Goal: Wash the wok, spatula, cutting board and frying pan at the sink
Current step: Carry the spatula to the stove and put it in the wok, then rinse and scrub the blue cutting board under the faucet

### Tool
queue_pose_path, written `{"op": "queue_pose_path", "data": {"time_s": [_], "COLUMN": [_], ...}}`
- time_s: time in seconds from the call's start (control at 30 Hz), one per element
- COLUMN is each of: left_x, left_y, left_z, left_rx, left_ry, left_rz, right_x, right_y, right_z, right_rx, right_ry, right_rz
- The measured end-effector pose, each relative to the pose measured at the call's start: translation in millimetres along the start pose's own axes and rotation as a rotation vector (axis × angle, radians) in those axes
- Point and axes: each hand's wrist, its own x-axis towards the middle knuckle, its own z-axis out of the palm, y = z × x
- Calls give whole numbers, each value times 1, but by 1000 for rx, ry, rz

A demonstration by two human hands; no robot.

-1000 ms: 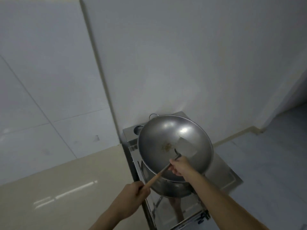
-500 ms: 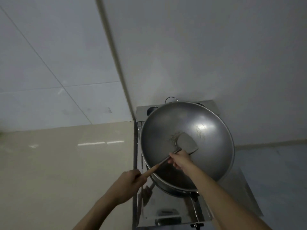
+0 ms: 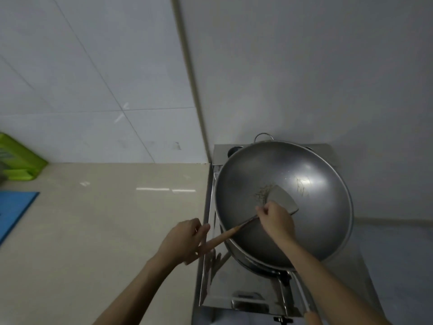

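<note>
Spatula point(image 3: 278, 202): blade lying in the wok point(image 3: 304, 207) on the steel stove point(image 3: 234, 289), beside food scraps; right hand point(image 3: 276, 220) pinches its metal neck as before, left hand point(image 3: 185, 240) now loosening on the wooden handle; counter newly in view; washing not begun

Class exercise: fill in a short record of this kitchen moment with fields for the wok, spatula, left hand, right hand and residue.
wok: wok sits on a steel stove
spatula: spatula, blade inside the wok, wooden handle pointing left over the rim
left hand: left hand holds the handle end
right hand: right hand grips the shaft near the blade
residue: brown residue beside the blade
</note>
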Motion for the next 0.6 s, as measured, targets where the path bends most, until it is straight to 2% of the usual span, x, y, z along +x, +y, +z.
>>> {"op": "queue_pose_path", "data": {"time_s": [0.1,0.23,0.4,0.6], "left_x": [-10,-45,-115,-216], "left_y": [-20,-59,-133,-246], "left_z": [-10,-22,-24,-25], "left_rx": [-137,-96,51,-124], "left_ry": [247,378,344,268], "left_rz": [-157,-219,-367,-606], "right_x": [-11,-26,-54,-132], "right_y": [-45,-122,-215,-320], "right_z": [0,10,56,149], "right_rx": [24,-45,-434,-446], "right_ry": [73,-34,-381,-500], "right_rz": [-216,-566,-746,-976]}}
